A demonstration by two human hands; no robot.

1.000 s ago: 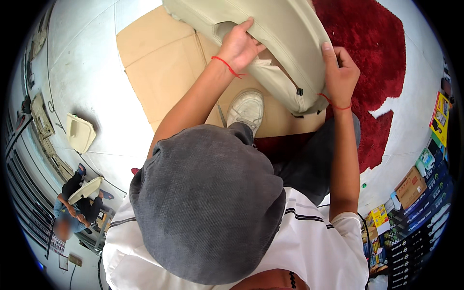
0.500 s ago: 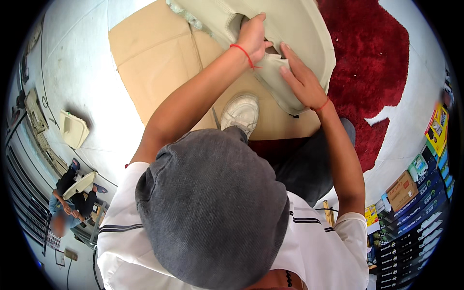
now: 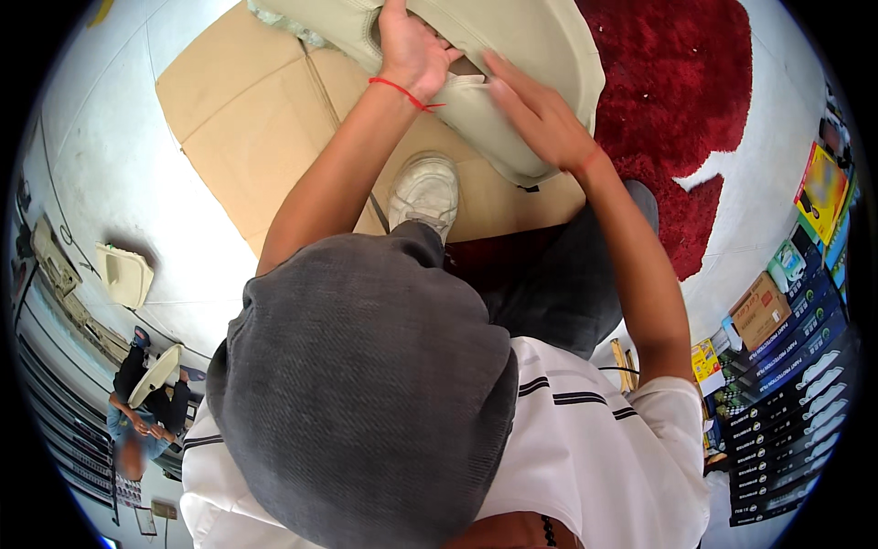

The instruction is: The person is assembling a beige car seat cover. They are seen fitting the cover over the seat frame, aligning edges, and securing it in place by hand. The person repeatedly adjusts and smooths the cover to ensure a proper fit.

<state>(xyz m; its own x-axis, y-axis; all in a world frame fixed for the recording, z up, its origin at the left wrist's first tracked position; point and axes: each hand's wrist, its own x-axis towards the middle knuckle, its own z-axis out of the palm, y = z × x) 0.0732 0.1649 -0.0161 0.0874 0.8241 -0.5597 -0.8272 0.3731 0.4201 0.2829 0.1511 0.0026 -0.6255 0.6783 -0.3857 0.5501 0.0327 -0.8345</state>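
A beige, leather-look car trim panel (image 3: 540, 46) lies on flattened cardboard, its top cut off by the frame edge. My left hand (image 3: 413, 57), palm partly upward, is at a dark slot in the panel; its fingers curl at the slot's edge and are partly hidden. A pale cut edge (image 3: 468, 80) of the covering lies beside the slot. My right hand (image 3: 541, 117) rests over the panel's near right side with its fingers stretched out, slightly blurred, their tips close to the slot. Nothing is gripped in it.
My shoe (image 3: 424, 192) stands on the cardboard (image 3: 247, 119). A red carpet (image 3: 677, 82) lies to the right. Stacked boxes (image 3: 786, 366) line the far right. At left are a small beige part (image 3: 126, 274) and a seated person (image 3: 142, 421) with another beige piece.
The whole scene has shifted left and slightly up in view. My left hand has turned to show more palm at the slot; my right hand stays outstretched by the panel.
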